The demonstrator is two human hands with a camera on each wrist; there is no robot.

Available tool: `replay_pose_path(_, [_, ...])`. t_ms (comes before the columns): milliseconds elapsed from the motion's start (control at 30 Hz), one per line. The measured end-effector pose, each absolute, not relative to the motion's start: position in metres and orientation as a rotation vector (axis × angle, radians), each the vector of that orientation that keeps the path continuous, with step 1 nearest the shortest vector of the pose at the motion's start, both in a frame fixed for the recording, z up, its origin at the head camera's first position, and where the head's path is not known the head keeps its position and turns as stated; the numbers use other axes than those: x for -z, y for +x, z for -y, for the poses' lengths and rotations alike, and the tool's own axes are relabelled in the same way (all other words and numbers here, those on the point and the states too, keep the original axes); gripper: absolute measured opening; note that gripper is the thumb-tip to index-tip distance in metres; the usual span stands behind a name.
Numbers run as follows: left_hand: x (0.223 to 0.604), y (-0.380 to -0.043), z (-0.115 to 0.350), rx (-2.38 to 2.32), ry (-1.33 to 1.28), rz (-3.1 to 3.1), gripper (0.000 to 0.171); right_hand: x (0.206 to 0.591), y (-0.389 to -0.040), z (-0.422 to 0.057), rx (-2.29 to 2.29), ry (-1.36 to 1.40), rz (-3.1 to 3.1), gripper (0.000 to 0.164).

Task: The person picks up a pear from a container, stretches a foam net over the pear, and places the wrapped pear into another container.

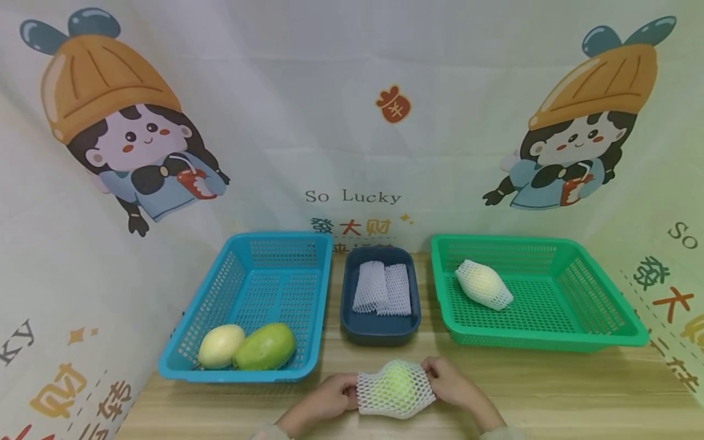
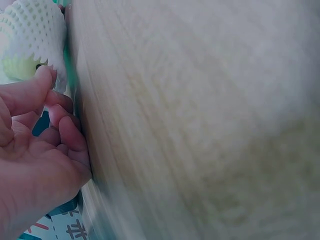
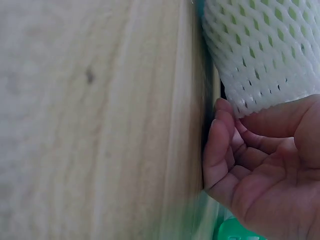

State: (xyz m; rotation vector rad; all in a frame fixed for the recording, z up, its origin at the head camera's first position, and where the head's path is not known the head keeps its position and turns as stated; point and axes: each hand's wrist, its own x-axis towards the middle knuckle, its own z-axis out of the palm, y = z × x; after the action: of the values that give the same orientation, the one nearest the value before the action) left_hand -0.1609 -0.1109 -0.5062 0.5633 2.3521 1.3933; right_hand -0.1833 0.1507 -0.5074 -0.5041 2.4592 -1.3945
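A white foam net sleeve (image 1: 371, 393) stretches around a pale green fruit (image 1: 399, 386) low in the middle of the head view. My left hand (image 1: 332, 396) pinches the sleeve's left end between thumb and fingers. At the opposite end, my right hand (image 1: 450, 384) pinches the net's edge. Each wrist view gives a close look: the left hand (image 2: 42, 145) has its thumb on the netting, and the right hand (image 3: 270, 155) has its fingertips at the rim of the mesh. The fruit bulges in the sleeve's middle and shows through the holes.
A blue basket (image 1: 321, 342) at left contains a pale yellow fruit (image 1: 221, 346) and a larger green fruit (image 1: 266, 347). Folded foam nets (image 1: 371, 286) lie in a dark blue tray (image 1: 379, 338). The green basket (image 1: 541, 341) at right holds a net-wrapped fruit (image 1: 484, 285).
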Motion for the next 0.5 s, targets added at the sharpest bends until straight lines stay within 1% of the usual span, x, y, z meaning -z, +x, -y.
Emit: replay_pose_path(500, [0.5073, -0.1627, 0.1139, -1.494, 0.543, -2.237, 0.004, 0.5026, -0.1811, -0.1580, 1.481, -0.389, -2.371, 0.013])
